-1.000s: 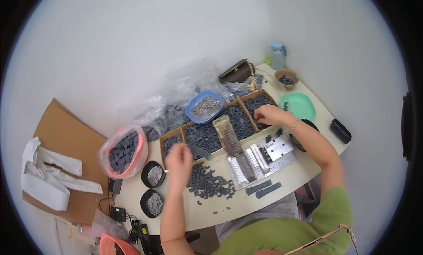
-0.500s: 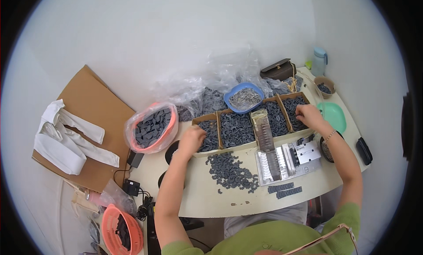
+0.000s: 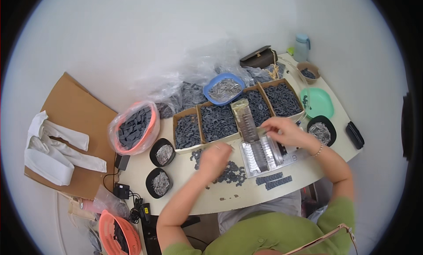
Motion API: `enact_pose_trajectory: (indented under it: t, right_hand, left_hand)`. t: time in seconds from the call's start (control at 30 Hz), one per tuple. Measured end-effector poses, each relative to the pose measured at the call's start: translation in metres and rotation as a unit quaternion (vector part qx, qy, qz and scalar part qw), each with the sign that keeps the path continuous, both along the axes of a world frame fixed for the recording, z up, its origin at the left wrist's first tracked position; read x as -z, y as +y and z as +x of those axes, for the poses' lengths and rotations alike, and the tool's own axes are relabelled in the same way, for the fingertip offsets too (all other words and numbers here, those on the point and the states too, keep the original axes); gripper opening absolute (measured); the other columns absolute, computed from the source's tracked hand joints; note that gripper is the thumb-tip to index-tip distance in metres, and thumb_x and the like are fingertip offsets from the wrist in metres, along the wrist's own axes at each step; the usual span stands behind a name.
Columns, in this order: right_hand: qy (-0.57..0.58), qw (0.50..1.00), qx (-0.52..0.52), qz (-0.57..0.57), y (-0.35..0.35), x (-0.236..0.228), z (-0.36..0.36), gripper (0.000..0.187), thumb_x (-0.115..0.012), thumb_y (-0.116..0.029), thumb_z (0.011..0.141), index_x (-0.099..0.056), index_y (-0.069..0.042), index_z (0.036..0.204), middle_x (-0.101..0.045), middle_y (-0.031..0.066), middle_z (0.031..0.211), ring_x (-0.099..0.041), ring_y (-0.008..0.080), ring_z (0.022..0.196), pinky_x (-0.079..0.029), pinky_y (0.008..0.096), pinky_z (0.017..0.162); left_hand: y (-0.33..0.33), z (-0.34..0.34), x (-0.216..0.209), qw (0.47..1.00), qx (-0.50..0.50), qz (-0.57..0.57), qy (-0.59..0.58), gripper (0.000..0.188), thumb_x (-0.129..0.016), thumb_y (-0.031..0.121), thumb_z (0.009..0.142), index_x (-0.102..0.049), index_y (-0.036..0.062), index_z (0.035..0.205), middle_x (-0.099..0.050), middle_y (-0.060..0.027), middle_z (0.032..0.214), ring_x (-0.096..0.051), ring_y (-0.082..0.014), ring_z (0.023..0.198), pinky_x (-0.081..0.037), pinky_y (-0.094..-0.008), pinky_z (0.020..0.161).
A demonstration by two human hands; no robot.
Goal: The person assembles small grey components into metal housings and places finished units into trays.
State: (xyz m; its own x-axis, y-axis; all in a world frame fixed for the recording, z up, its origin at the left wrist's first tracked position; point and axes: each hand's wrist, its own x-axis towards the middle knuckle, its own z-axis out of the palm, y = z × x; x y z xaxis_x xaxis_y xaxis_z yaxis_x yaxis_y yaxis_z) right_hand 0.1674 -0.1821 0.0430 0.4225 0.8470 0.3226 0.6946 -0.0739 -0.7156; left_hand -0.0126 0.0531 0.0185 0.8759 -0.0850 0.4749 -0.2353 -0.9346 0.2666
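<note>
My left hand (image 3: 215,161) is closed over the heap of small dark grey plastic pieces (image 3: 233,175) on the table; what its fingers hold is too small to make out. Bent above the metal fixture (image 3: 255,157), my right hand (image 3: 285,131) has thumb and fingers drawn together, their contents hidden. A clear strip with dark parts in a row (image 3: 246,123) runs from the divided cardboard box (image 3: 194,148) down onto the fixture. Several compartments of that box hold dark grey pieces. Short rows of joined grey pieces (image 3: 274,180) lie in front of the fixture.
Black bowls of metal pins stand left (image 3: 152,184) and right (image 3: 333,131). A blue tray (image 3: 205,91) of pins rests on the box's back. A green dish (image 3: 325,104), black case (image 3: 354,135) and pink basket (image 3: 155,127) of grey plates are around. Cables (image 3: 137,208) hang lower left.
The view has shifted slightly. My left hand has gone from the leftmost compartment rightward to above the loose heap. My right hand has come from the rightmost compartment toward me, over the fixture.
</note>
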Motion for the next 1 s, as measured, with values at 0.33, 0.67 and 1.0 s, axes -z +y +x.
enact_pose_trajectory:
  t: [0.33,0.67,1.0]
  right_hand:
    - [-0.086,0.992,-0.09,0.014,0.003,0.031,-0.048,0.013,-0.065,-0.005,0.078,-0.064,-0.005,0.091,-0.06,0.0088,0.087,-0.061,0.027,0.079,-0.051,0.0339,0.069]
    - [-0.471,0.878,-0.084,0.029,-0.005,0.049,-0.095,0.03,-0.059,-0.012,0.068,-0.061,0.004,0.093,-0.059,0.0131,0.089,-0.058,0.0214,0.081,-0.049,0.0303,0.066]
    - [-0.221,0.968,-0.108,-0.056,0.0,0.039,-0.069,0.022,-0.061,-0.011,0.073,-0.064,-0.003,0.094,-0.064,0.0109,0.087,-0.061,0.0281,0.086,-0.051,0.0378,0.07]
  left_hand:
    - [-0.096,-0.031,0.019,0.98,0.08,0.183,-0.01,0.032,-0.058,0.006,0.07,-0.062,-0.0061,0.1,-0.061,-0.0181,0.104,-0.061,-0.0254,0.088,-0.053,-0.0308,0.071]
    - [-0.004,-0.004,-0.001,0.998,0.046,-0.005,0.037,0.009,-0.061,0.005,0.075,-0.063,0.0028,0.083,-0.062,-0.0139,0.086,-0.06,-0.0324,0.08,-0.05,-0.0408,0.07]
    - [0.059,0.08,0.001,0.99,-0.127,0.028,0.044,0.015,-0.068,0.003,0.074,-0.068,0.0026,0.089,-0.063,-0.0139,0.085,-0.061,-0.0331,0.086,-0.049,-0.0432,0.077]
